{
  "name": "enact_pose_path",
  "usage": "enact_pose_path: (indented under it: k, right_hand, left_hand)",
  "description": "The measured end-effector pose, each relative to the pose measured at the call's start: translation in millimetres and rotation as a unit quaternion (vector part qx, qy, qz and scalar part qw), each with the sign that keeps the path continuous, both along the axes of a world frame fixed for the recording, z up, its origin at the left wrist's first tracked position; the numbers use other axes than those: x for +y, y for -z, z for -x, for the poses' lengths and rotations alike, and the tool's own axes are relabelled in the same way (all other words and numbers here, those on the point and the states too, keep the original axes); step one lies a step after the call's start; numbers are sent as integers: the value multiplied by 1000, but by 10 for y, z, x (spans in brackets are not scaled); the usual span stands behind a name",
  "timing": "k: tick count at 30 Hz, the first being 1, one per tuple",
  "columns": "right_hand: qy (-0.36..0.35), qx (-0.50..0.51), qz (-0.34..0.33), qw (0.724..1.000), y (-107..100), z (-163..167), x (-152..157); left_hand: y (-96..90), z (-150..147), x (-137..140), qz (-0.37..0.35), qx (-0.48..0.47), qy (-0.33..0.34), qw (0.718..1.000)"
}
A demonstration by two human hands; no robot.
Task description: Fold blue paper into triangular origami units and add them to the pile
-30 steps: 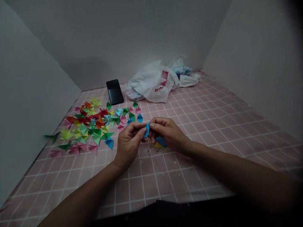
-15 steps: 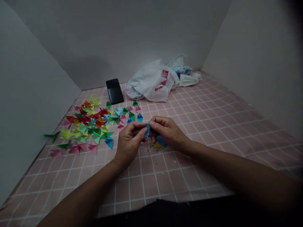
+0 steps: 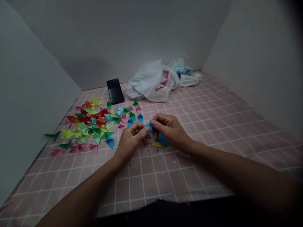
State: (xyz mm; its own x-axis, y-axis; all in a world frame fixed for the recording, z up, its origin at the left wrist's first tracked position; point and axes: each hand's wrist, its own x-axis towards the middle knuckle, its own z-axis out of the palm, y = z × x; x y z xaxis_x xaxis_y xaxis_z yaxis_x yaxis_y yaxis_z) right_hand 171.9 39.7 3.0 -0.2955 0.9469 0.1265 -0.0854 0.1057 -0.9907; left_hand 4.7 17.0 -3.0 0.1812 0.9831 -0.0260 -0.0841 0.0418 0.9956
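Observation:
A small folded piece of blue paper is pinched between my two hands above the cloth. My left hand grips its left side with thumb and fingers. At its upper right corner, the thumb and forefinger of my right hand are closed on it. Partly covered by my right hand, several blue and yellow paper sheets lie on the cloth. Off to the left spreads a pile of small folded paper birds in many colours. One blue folded paper bird sits just beyond my fingers.
A black phone lies near the back wall. Right of it is a crumpled white plastic bag with red print, and behind that a blue and white packet. Pink checked cloth covers the surface, with pale walls on three sides.
The blue paper has turned to lie flatter between my fingers. My left fingers have loosened and spread slightly, and more of the sheets under my right hand shows.

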Motion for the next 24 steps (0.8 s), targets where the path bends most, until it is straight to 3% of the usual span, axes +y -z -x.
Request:
enact_pose_path:
  k: [4,9,15,24]
  right_hand:
    - [-3,12,12,1000,13,6,-8]
    - [-68,50,69,994,68,15,19]
    - [12,41,37,998,36,8,23]
    - [55,28,-1,998,30,12,13]
  left_hand:
    - [-43,-30,-11,33,-2,-5,999]
    - [-51,-27,-3,28,-7,4,1000]
    - [0,5,12,21,-31,-23,999]
    - [-36,4,-1,6,13,-17,1000]
